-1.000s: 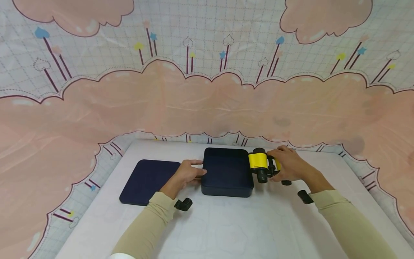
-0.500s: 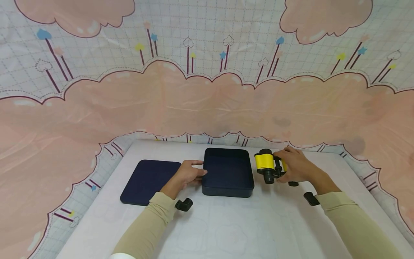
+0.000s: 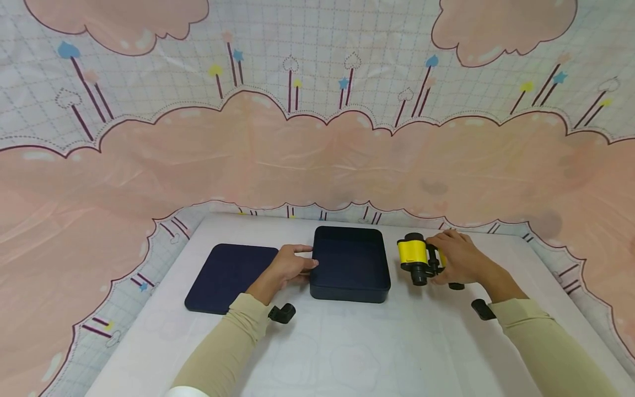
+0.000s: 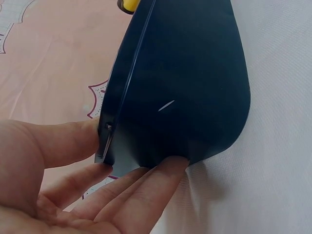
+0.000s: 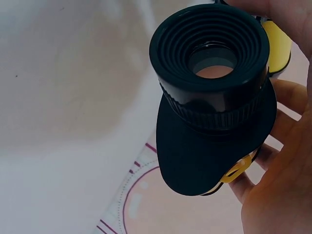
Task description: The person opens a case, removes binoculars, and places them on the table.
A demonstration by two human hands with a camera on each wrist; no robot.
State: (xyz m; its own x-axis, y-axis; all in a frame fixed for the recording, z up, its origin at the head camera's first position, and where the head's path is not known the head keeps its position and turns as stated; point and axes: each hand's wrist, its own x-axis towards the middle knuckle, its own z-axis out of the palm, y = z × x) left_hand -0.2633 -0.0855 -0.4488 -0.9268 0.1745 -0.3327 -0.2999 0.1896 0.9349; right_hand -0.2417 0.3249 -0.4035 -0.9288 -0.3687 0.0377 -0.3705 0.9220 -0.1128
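Observation:
A dark navy, shallow box (image 3: 349,292) stands uncovered on the white table, its inside looking bare. My left hand (image 3: 286,269) holds the box's left wall; in the left wrist view its fingertips (image 4: 170,168) touch the outer side and the thumb reaches the rim. To the right of the box, and apart from it, my right hand (image 3: 458,256) grips a pair of yellow and black binoculars (image 3: 413,252) by the right barrel. Close up in the right wrist view is one black eyepiece (image 5: 209,105). Whether the binoculars touch the table is hard to tell.
A flat navy lid (image 3: 230,275) lies left of the box, partly behind my left forearm. The white table (image 3: 357,353) extends in front. A patterned pink and white cloth (image 3: 317,160) hangs behind it. Black camera mounts (image 3: 283,313) sit at both wrists.
My right hand has carried the binoculars rightward, away from the box's right edge, so a gap now separates them. The left hand, box and lid stay put.

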